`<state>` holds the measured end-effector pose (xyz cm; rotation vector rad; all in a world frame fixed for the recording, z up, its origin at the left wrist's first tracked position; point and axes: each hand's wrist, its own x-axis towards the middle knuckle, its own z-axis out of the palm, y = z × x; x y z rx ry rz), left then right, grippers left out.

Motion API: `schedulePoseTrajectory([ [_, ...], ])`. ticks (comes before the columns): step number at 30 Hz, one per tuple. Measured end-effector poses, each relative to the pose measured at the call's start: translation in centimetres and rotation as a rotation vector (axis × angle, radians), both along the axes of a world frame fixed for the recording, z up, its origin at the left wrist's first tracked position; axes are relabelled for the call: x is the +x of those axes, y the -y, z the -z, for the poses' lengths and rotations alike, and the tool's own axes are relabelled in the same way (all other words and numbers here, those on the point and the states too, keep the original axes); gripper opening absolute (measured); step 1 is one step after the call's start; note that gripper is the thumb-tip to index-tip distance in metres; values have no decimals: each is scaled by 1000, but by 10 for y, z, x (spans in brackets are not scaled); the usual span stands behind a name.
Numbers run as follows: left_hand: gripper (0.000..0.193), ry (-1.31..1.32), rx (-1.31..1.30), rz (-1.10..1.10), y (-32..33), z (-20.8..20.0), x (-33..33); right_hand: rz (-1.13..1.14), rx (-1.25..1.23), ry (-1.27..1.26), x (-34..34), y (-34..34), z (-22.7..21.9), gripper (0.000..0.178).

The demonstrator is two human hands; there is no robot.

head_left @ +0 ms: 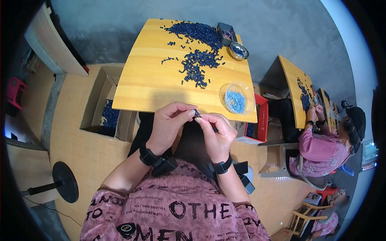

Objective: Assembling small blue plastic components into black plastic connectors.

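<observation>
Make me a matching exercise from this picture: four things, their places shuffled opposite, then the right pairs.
1. Small dark piece
2. Clear tub
3. Metal bowl
4. Brown cardboard box

A. On the floor, left of the table
B. Table's near right corner
C. Held in left hand and right hand
D. Table's right edge, far end

Pairs: 1-C, 2-B, 3-D, 4-A

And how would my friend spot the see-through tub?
Find the big yellow table in the middle, then go to its near right corner. A round, clear tub sits there. Its bits are light blue, while the shiny metal bowl further back holds dark pieces.
</observation>
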<state>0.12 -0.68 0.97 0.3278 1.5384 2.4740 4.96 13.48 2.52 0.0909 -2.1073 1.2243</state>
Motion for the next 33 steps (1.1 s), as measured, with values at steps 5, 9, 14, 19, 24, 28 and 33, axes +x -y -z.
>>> schedulePoseTrajectory([
  [5,15,52,-75,-37,-3,12,-24,-10,-68,57,-28,-3,35,9],
  [9,13,-78,-311,-107,2,45,-58,-23,-71,124,-60,4,59,9],
  [14,13,-257,-529,-164,3,73,-85,4,126,111,-91,2,86,12],
  [19,20,-462,-661,-224,-1,83,-92,-20,213,188,-103,-5,94,11],
  [24,21,-656,-765,-256,1,80,-90,-157,245,200,-108,-22,87,9],
  [28,17,-741,-765,-253,-2,78,-89,-194,-75,429,-111,-24,89,5],
  [33,14,-778,-761,-265,-1,79,-89,-175,-168,600,-115,-20,86,7],
])
